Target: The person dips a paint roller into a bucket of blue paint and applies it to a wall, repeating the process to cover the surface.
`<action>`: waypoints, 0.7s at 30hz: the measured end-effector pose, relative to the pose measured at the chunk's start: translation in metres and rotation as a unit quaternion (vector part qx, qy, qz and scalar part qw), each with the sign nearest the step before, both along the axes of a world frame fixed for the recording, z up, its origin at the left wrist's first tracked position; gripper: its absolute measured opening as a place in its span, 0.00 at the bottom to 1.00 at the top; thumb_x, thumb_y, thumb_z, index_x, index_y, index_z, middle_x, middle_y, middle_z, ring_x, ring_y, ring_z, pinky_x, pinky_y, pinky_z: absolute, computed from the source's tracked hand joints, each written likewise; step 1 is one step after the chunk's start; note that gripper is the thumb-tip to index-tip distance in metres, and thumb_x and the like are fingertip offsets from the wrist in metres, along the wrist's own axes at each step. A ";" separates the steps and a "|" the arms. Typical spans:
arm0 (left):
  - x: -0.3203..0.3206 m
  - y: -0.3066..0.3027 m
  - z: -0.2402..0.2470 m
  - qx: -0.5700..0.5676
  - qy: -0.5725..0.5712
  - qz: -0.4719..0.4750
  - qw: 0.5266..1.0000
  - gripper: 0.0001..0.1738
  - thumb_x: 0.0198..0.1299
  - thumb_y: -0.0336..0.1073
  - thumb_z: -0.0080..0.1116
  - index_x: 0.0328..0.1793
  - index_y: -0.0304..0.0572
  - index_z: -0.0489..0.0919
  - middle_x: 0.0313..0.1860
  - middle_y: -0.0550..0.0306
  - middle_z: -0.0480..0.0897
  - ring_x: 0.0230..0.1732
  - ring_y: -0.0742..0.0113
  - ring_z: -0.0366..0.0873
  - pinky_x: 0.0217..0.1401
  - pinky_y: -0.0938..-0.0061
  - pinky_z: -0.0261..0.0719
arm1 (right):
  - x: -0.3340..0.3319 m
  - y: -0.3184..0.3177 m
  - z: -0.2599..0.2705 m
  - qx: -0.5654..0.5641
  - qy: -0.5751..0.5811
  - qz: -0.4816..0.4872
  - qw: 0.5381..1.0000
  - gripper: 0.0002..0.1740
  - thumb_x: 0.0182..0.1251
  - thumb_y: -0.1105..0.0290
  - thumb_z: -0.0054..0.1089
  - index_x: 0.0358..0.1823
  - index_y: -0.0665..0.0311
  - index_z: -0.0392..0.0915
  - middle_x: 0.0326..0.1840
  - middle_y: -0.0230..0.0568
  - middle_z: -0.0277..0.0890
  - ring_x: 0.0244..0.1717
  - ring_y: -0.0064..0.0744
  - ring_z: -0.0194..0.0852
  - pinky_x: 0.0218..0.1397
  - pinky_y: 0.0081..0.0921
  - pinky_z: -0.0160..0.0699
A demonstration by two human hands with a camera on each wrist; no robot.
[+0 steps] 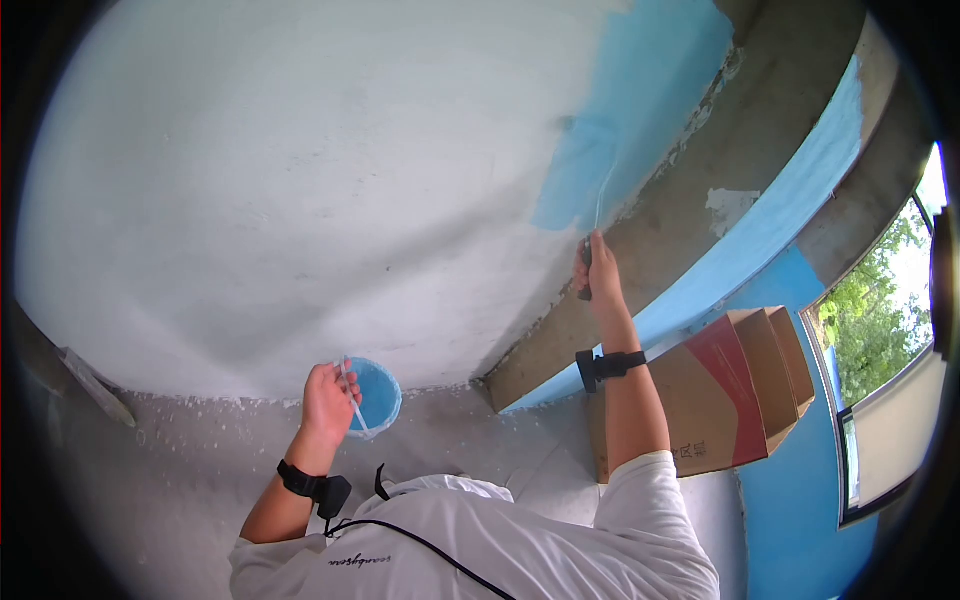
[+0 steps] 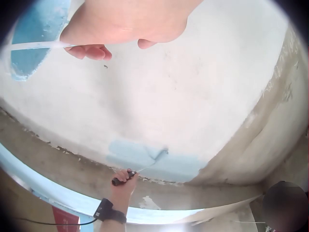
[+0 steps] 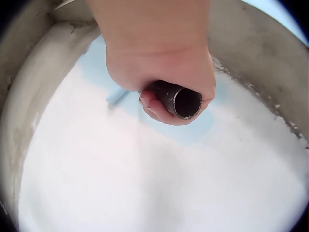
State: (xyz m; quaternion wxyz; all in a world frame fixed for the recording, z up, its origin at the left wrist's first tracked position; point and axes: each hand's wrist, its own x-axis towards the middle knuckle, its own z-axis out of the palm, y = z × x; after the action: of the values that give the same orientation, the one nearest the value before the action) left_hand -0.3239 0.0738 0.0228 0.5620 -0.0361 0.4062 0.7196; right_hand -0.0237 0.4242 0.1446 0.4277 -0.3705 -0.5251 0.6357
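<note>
The right hand [image 1: 598,270] gripped the roller handle [image 3: 176,99], with the roller [image 2: 159,155] pressed against the wall [image 1: 300,180]. The left hand [image 1: 328,400], fingers curled round the wire [image 2: 38,46], held the paint bucket [image 1: 397,405] near the wall's foot. The painting seemed mid-stroke, and the next move called for steady pressure toward bare wall.

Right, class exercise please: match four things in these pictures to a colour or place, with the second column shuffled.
1 bucket
2 roller handle
3 cardboard box
4 plastered wall

A black, gripped in the right hand
B brown with a red band
C mostly white, part blue
D blue, hanging from the left hand

Pairs: 1-D, 2-A, 3-B, 4-C
</note>
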 end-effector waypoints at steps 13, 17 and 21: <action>-0.009 -0.007 -0.020 0.028 0.026 -0.079 0.996 0.23 0.61 0.47 0.51 0.55 0.37 0.73 0.37 0.58 0.76 0.36 0.67 0.69 0.45 0.71 0.68 | 0.045 -0.029 -0.102 -0.130 -0.083 -0.012 0.988 0.27 0.76 0.41 0.44 0.32 0.58 0.66 0.15 0.27 0.57 0.12 0.22 0.54 0.16 0.23 0.56; -0.008 -0.003 -0.027 0.014 0.028 -0.085 0.996 0.23 0.61 0.46 0.50 0.55 0.37 0.73 0.36 0.58 0.76 0.36 0.66 0.70 0.45 0.70 0.69 | 0.059 -0.016 -0.074 -0.075 -0.093 0.004 0.993 0.27 0.77 0.42 0.45 0.30 0.58 0.66 0.14 0.28 0.57 0.12 0.22 0.54 0.16 0.23 0.57; -0.007 -0.003 -0.020 -0.013 0.007 -0.095 0.995 0.21 0.61 0.46 0.50 0.53 0.39 0.74 0.35 0.58 0.76 0.36 0.66 0.70 0.45 0.69 0.69 | 0.052 0.004 -0.014 0.003 -0.042 -0.037 0.998 0.26 0.77 0.44 0.45 0.29 0.59 0.65 0.14 0.28 0.58 0.11 0.22 0.55 0.16 0.23 0.58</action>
State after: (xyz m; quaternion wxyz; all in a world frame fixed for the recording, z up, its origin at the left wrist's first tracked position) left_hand -0.3313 0.0712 0.0030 0.6243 0.0005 0.4208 0.6582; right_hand 0.0286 0.4285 0.1309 0.4297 -0.4145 -0.5305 0.6017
